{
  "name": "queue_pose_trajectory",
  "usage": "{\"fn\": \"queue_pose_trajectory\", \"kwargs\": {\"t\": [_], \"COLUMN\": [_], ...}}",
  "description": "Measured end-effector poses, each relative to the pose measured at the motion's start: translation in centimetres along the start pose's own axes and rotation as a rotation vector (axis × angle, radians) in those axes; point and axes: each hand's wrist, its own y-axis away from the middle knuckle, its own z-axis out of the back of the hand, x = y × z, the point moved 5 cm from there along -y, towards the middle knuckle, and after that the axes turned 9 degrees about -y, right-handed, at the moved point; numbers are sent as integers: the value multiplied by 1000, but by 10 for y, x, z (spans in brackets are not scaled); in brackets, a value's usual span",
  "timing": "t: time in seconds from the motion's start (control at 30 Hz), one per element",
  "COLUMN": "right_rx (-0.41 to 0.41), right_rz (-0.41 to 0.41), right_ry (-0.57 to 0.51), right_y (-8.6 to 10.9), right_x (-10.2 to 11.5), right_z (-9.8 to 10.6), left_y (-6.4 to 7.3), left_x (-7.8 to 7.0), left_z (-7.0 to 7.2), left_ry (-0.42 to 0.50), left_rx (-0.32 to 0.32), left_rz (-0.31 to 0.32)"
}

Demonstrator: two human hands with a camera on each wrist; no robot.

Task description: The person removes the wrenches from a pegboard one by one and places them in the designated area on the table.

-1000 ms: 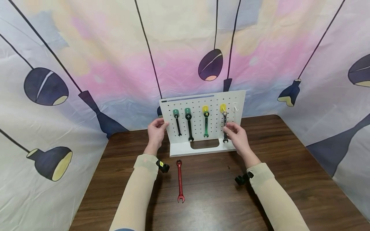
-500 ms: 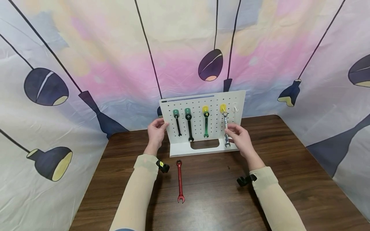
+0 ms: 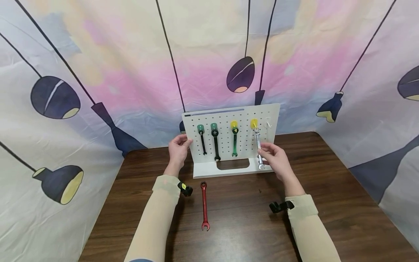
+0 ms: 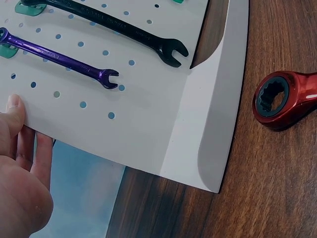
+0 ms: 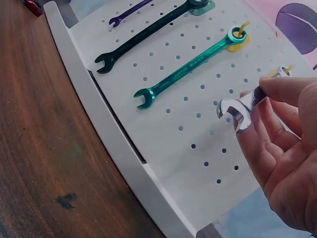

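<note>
A white pegboard stand [image 3: 226,145] stands upright on the table. My left hand [image 3: 178,151] pinches its left edge, thumb in front and fingers behind. With thumb and fingers my right hand [image 3: 276,162] pinches a silver combination wrench [image 3: 258,141], whose open end [image 5: 238,111] tilts out from the board. Its ring end is at the right yellow hook [image 3: 254,123]; whether it is still around the hook cannot be told. Beside it hang a green wrench [image 5: 183,72], a black wrench [image 4: 119,25] and a small purple wrench [image 4: 59,55].
A red ratcheting wrench [image 3: 204,205] lies on the wooden table [image 3: 239,218] in front of the stand. A clear hook [image 3: 268,124] at the board's right bears no wrench. A patterned cloth [image 3: 209,65] hangs right behind the stand.
My right hand has drawn the silver wrench's lower end outward and to the right, tilting it away from the board. The left hand keeps its place on the board's edge.
</note>
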Motion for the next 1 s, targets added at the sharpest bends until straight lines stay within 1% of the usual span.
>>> {"fn": "queue_pose_trajectory", "kwargs": {"t": [0.2,0.4,0.77,1.0], "right_rx": [10,11,23,27], "right_rz": [-9,-16,-53,-45], "right_ry": [25,31,19,18], "right_y": [2,6,10,9], "right_x": [-2,3,12,12], "right_z": [3,4,5,4], "left_y": [1,2,3,2], "left_x": [2,1,0,1], "left_z": [0,1,0,0], "left_ry": [11,18,14,11], "left_rx": [-4,-22,-31,-30], "left_rz": [-30,-57,-50,-49]}}
